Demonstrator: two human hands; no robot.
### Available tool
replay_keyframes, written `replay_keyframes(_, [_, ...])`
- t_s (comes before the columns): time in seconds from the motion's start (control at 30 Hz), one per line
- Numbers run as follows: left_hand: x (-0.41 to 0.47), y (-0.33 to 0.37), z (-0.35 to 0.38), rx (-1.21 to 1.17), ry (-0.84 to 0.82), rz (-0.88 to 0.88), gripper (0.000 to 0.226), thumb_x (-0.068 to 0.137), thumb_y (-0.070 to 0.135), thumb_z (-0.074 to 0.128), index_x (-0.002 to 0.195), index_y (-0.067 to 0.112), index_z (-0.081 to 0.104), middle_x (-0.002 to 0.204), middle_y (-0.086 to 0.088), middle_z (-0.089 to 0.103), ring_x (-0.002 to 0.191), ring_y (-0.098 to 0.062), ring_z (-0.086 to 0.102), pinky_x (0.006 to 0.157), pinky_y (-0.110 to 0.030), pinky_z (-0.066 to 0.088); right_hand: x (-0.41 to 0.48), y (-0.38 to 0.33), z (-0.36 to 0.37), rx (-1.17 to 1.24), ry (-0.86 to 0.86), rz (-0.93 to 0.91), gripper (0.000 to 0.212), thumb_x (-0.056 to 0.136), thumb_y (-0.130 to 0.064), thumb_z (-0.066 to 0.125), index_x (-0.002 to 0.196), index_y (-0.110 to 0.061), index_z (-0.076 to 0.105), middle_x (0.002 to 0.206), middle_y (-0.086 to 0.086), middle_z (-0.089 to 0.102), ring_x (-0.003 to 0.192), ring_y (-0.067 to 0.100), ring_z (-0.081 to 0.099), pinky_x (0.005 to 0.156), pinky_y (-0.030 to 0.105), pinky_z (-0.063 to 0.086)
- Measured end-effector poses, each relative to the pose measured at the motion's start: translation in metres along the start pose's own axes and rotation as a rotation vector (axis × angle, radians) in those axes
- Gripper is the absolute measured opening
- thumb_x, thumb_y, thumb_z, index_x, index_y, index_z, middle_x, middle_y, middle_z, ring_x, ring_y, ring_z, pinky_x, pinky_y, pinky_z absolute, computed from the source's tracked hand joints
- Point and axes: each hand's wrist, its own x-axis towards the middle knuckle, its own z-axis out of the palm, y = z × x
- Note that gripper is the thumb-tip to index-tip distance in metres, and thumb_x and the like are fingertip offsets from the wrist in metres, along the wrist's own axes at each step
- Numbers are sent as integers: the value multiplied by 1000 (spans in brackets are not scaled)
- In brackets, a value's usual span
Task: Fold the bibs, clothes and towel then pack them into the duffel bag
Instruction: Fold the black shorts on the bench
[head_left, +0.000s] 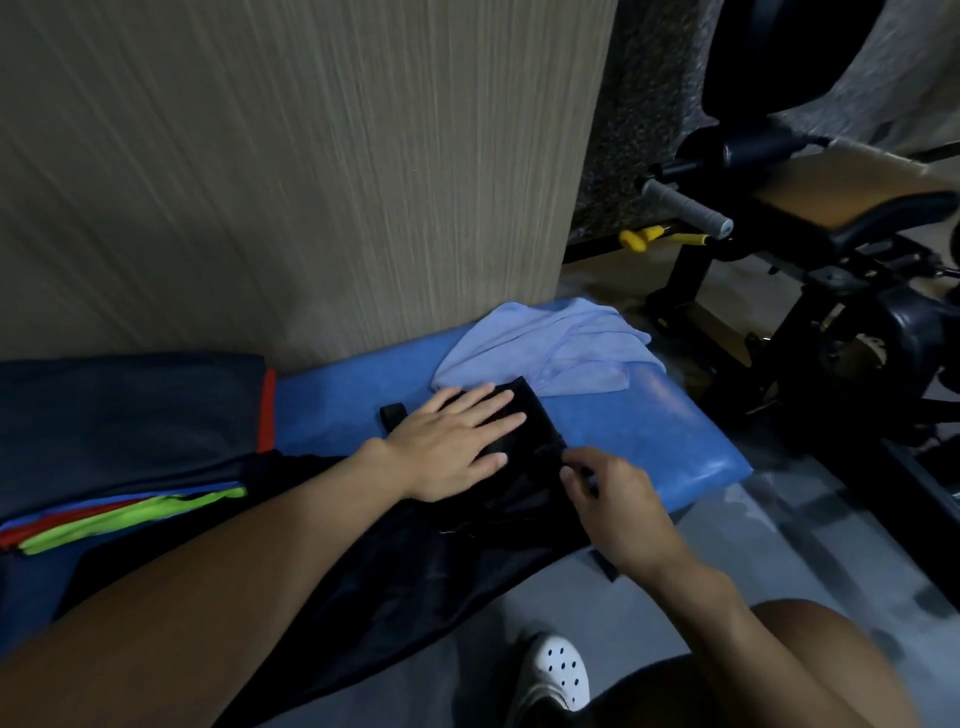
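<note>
A black duffel bag (415, 561) lies flat across the blue padded bench (670, 426), its lower part hanging over the front edge. My left hand (457, 441) presses flat on the bag's upper end, fingers spread. My right hand (613, 499) pinches the bag's right edge, at what may be a zipper or seam. A light blue towel (550, 348) lies crumpled just behind the bag. At the left sits a stack of folded clothes (124, 415) in dark grey, with green, red and blue bibs (130, 519) layered under it.
A beige textured wall (291, 171) rises right behind the bench. Black gym equipment with a grey handle (685, 208) and yellow pin stands to the right. My knee (810, 660) and white perforated shoe (556, 670) are on the grey floor below.
</note>
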Motion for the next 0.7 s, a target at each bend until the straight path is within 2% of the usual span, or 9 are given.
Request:
replay_keyframes(0.07, [-4,-5,5,4,-23,-2,60,103,55,22,156,40,1,166,9,-8,151,-10,-16,123,-40,-8,4,4,-2,26,78,3,16,97,-19,53,95,-18,68,85,4,71,85,27,64,73,32,44])
replay_keyframes(0.1, [-5,-7,6,4,-15,3,60,102,56,21,156,41,-1,166,9,-9,150,-10,-17,123,-40,-9,8,7,-3,30,105,-2,16,97,-17,53,99,-18,69,86,4,71,86,27,65,75,32,47])
replay_keyframes(0.2, [-4,-8,5,-2,13,13,63,98,60,17,156,42,1,165,10,-10,150,-8,-18,123,-42,-8,22,9,-4,31,41,-46,37,92,-13,60,128,-20,61,111,6,67,103,24,61,90,26,45])
replay_keyframes(0.27, [-5,-8,5,4,3,17,64,97,63,14,156,43,-1,165,10,-12,150,-9,-19,123,-43,-7,32,12,-2,-77,-49,-73,46,90,-21,64,134,-30,56,122,1,57,113,28,52,98,40,43])
replay_keyframes(0.33, [-7,-9,6,16,-5,15,65,96,64,12,156,43,-3,165,9,-14,150,-9,-20,123,-44,-7,38,13,-2,-185,-79,-65,36,90,-29,64,125,-36,62,123,-4,53,113,26,46,97,44,40])
replay_keyframes(0.4, [-8,-10,7,17,-2,15,65,95,64,10,155,44,-5,165,9,-15,150,-10,-21,123,-44,-8,41,15,-2,-165,-36,-92,19,88,-28,67,106,-32,71,115,-4,55,106,25,46,94,44,41])
replay_keyframes(0.5, [-7,-10,10,13,14,6,65,95,64,8,155,43,-6,165,9,-15,150,-9,-20,123,-44,-7,44,15,0,-163,33,-153,4,88,-25,68,89,-24,71,101,-2,57,95,25,48,85,45,44])
replay_keyframes(0.6, [-7,-11,14,20,17,-27,69,92,67,1,155,42,-8,165,9,-15,150,-8,-20,123,-45,-5,41,15,2,-101,82,-167,10,91,-21,63,83,-16,66,86,1,62,87,26,54,79,45,46])
replay_keyframes(0.7, [-8,-12,16,2,8,-46,78,87,75,-7,156,39,-8,165,10,-14,149,-7,-21,123,-46,-3,32,15,1,-13,55,-86,19,95,-27,59,80,-16,61,78,3,65,78,25,59,72,38,48])
